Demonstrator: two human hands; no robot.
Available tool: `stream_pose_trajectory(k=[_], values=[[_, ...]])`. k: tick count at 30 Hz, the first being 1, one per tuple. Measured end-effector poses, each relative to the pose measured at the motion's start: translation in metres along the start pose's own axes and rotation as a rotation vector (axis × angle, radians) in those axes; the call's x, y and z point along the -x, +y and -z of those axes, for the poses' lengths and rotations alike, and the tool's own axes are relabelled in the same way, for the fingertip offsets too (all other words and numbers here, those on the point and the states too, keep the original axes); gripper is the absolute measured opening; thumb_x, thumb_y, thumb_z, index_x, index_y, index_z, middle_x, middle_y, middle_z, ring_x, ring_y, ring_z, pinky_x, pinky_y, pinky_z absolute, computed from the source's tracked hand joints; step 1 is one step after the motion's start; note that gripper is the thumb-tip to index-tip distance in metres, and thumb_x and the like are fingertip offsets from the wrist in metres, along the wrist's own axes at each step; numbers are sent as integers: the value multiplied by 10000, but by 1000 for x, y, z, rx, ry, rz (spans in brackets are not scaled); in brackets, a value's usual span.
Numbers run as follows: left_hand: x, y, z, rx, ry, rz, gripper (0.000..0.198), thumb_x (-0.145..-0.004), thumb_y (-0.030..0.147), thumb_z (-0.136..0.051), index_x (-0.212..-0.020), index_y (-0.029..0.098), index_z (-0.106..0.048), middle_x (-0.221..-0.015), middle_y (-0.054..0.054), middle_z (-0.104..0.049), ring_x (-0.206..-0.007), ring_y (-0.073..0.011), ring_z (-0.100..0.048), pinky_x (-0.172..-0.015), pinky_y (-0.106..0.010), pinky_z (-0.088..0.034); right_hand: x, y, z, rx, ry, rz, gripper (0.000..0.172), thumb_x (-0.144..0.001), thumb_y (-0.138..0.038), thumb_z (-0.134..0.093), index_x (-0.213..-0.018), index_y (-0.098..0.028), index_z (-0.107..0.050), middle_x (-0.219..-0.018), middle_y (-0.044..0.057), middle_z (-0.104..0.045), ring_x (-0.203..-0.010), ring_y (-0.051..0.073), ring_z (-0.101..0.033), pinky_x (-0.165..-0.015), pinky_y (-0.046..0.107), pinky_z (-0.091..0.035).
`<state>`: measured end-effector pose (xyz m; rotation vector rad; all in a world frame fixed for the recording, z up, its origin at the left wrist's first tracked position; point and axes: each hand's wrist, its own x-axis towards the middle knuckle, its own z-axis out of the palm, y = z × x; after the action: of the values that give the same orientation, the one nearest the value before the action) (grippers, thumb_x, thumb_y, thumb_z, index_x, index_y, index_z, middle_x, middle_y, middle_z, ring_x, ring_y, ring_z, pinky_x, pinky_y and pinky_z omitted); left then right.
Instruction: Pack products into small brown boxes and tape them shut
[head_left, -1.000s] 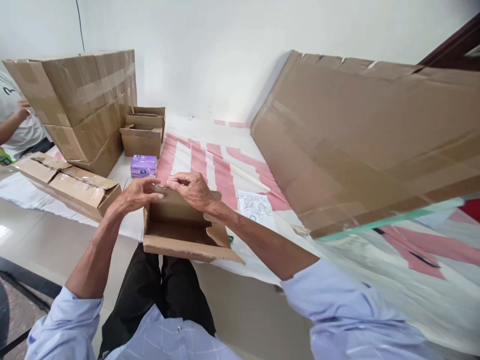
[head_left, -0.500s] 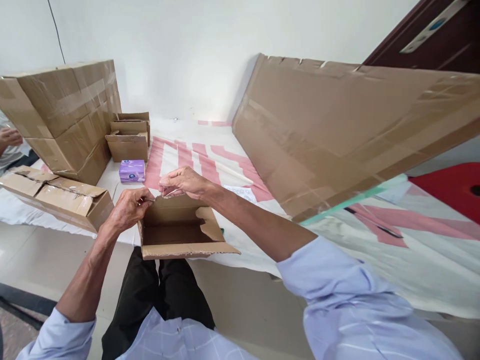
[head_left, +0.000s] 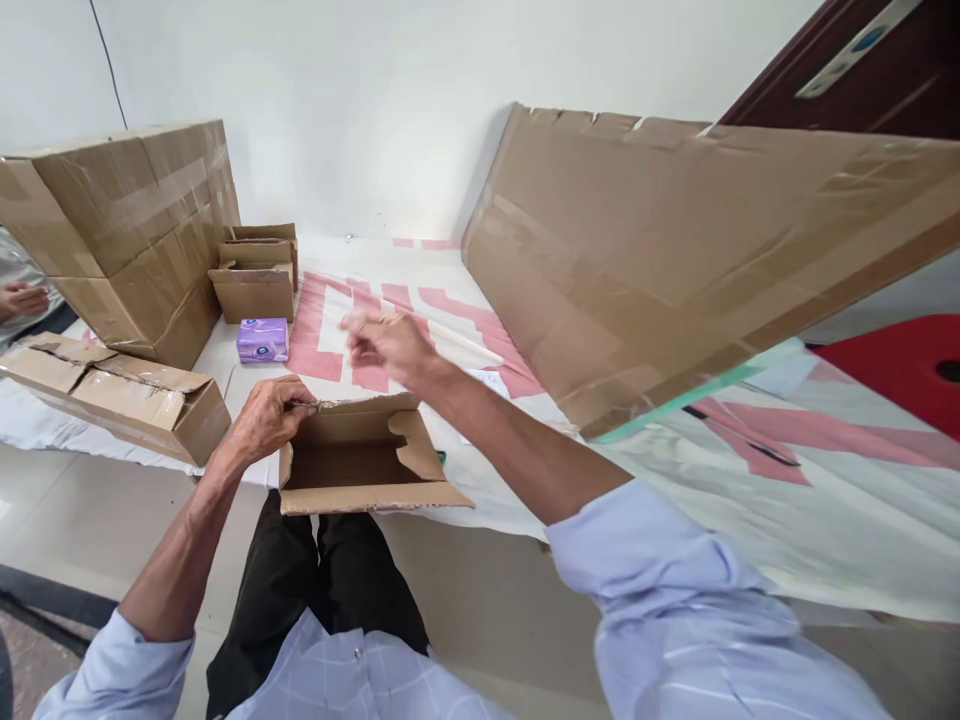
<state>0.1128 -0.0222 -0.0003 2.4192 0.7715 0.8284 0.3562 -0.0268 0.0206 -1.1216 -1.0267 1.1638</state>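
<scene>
An open cardboard box point(head_left: 375, 497) sits at the table's front edge, its flaps folded outward and its inside dark. My left hand point(head_left: 274, 415) is closed on the box's back left corner, fingers pinching the ragged edge of a flap. Just beyond the box's back edge, my right hand point(head_left: 390, 345) hovers in the air, apart from the cardboard. Motion smears its fingers, so whether they hold anything cannot be made out. A purple tissue pack point(head_left: 262, 341) lies on the table behind my left hand.
A long taped carton point(head_left: 127, 400) lies at the left, with stacked cartons point(head_left: 142, 230) behind it. Small open boxes point(head_left: 253, 293) stand near the wall. A large cardboard sheet point(head_left: 675, 240) leans at the right. At the far left another person's hand point(head_left: 22, 300) shows.
My right hand has let go of the box's back edge and moved up and to the right. My left hand keeps its hold on the flap.
</scene>
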Motion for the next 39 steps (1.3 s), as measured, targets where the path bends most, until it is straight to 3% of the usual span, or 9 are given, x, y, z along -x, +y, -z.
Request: stream_pose_trajectory(k=[5, 10, 12, 14, 19, 22, 30, 35, 39], values=[[5, 4, 7, 40, -2, 3, 148, -872, 174, -658, -768, 183, -761, -783, -38, -728, -715, -154, -653, -672, -258, -458, -11, -12, 36, -77, 86, 43, 366, -807, -454, -961, -903, -179, -739, -790, 22, -776, -630, 102, -684, -644, 227, -637], [1, 7, 18, 15, -10, 26, 230, -898, 358, -639, -809, 198, -779, -837, -62, -773, -743, -191, -694, -696, -279, -509, 13, 40, 74, 343, 175, 121, 418, -945, -600, -748, -981, -183, -765, -933, 56, -800, -695, 131, -711, -655, 253, -616], [-2, 2, 20, -6, -4, 39, 254, -892, 421, -654, -826, 212, -784, -836, -60, -781, -746, -206, -702, -683, -284, -514, 24, 64, 106, 722, 340, 131, 386, -1033, -518, -594, -989, -181, -777, -902, 40, -789, -758, 145, -717, -713, 255, -604], [-3, -2, 21, -28, 4, 43, 260, -893, 439, -661, -815, 221, -779, -837, -50, -781, -745, -206, -702, -674, -282, -511, 38, 80, 146, 904, 479, 104, 320, -1027, -402, -562, -1003, -177, -789, -922, 49, -789, -877, 181, -715, -817, 288, -594], [-2, -6, 22, -34, 0, 45, 236, -902, 412, -667, -860, 223, -802, -892, -33, -791, -794, -196, -720, -720, -265, -530, 76, 89, 246, 1142, 709, -3, 329, -1006, -182, -471, -1008, -145, -798, -1157, 178, -767, -1147, 281, -641, -1032, 391, -489], [-2, -6, 23, -29, 14, 45, 225, -883, 421, -682, -861, 229, -798, -897, -35, -797, -787, -201, -728, -721, -266, -543, 91, 97, 281, 1243, 737, -59, 342, -996, -129, -449, -998, -110, -790, -1186, 234, -735, -1201, 308, -588, -1061, 408, -435], [-5, 1, 23, -24, 30, 47, 196, -857, 425, -678, -815, 261, -776, -852, -22, -795, -752, -201, -712, -702, -272, -556, 105, 123, 304, 1292, 740, -59, 255, -1000, -259, -547, -1036, -160, -780, -1255, 189, -735, -1205, 293, -575, -1033, 367, -453], [-6, 3, 23, -35, 31, 45, 199, -840, 429, -688, -816, 256, -783, -849, -26, -802, -752, -199, -726, -709, -266, -563, 114, 119, 321, 1160, 844, -106, 396, -1021, -320, -454, -756, -171, -708, -856, 114, -755, -897, 237, -672, -817, 308, -511], [-6, 3, 22, -39, 33, 42, 201, -848, 435, -687, -832, 260, -783, -868, -21, -809, -768, -202, -738, -723, -267, -571, 116, 123, 324, 1009, 881, -159, 392, -984, -400, -496, -716, -176, -674, -706, 58, -733, -671, 178, -671, -646, 252, -500]])
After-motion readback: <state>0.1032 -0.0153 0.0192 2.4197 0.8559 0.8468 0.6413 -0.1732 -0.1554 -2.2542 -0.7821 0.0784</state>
